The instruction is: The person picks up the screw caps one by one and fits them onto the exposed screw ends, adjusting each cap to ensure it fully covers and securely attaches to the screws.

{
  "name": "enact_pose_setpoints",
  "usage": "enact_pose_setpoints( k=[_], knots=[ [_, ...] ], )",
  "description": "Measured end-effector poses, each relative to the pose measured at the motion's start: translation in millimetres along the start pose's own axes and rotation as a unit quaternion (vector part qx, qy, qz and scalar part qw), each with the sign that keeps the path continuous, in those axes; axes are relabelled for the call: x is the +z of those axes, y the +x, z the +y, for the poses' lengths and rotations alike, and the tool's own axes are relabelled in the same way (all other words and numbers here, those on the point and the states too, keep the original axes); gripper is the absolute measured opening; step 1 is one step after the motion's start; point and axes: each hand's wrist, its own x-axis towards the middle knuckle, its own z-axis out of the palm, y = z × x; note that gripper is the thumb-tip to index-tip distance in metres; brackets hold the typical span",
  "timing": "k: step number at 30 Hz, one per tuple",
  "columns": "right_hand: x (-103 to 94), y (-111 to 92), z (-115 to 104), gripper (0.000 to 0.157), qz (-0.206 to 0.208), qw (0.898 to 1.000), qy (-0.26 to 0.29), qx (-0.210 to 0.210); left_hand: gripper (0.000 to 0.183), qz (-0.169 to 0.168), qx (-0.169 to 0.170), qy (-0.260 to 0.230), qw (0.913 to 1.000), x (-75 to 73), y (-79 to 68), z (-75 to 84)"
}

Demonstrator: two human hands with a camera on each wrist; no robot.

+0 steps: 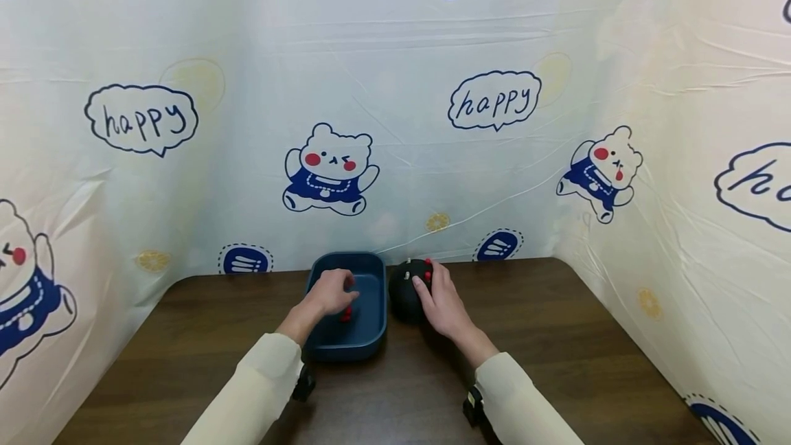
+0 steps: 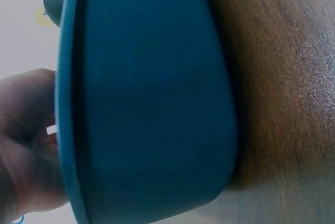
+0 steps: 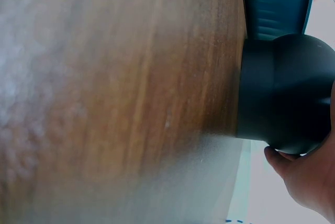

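My left hand (image 1: pixel 330 292) is over the blue tray (image 1: pixel 345 354), with its fingers curled. Between those fingers a small red piece with a white stem (image 2: pixel 52 130) shows in the left wrist view, just above the tray's rim. Inside the tray lie small red pieces (image 1: pixel 346 316), partly covered by the hand. Beside the tray stands a black rounded object (image 1: pixel 404 299) on a cylindrical base, with short pale pegs and several red pieces on its top. My right hand (image 1: pixel 446 304) grips it from the right, thumb on top and fingers round its far side.
Both things stand near the back of a dark wooden table (image 1: pixel 556 349). A white printed curtain (image 1: pixel 408 156) hangs right behind and at the sides. The tray's right wall is close against the black object.
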Motion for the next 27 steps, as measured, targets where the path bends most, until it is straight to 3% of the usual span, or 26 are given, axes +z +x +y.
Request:
enact_pose_setpoints(
  k=[10, 19, 27],
  knots=[
    [1.7, 1, 3, 0.069, 0.004, 1.0, -0.004, -0.005, 0.029, -0.014, -0.021, 0.012, 0.9996, 1.7, -3.2, -5.6],
    [2.0, 1, 2, 0.07, -0.001, 1.0, -0.006, -0.002, 0.022, -0.034, -0.061, -0.002, 0.9976, 10.1, 1.9, -14.1],
    [1.6, 2, 3, 0.07, -0.006, 1.0, -0.005, 0.005, 0.017, -0.036, -0.073, -0.017, 0.9965, 8.3, -1.2, -10.9]
  ],
)
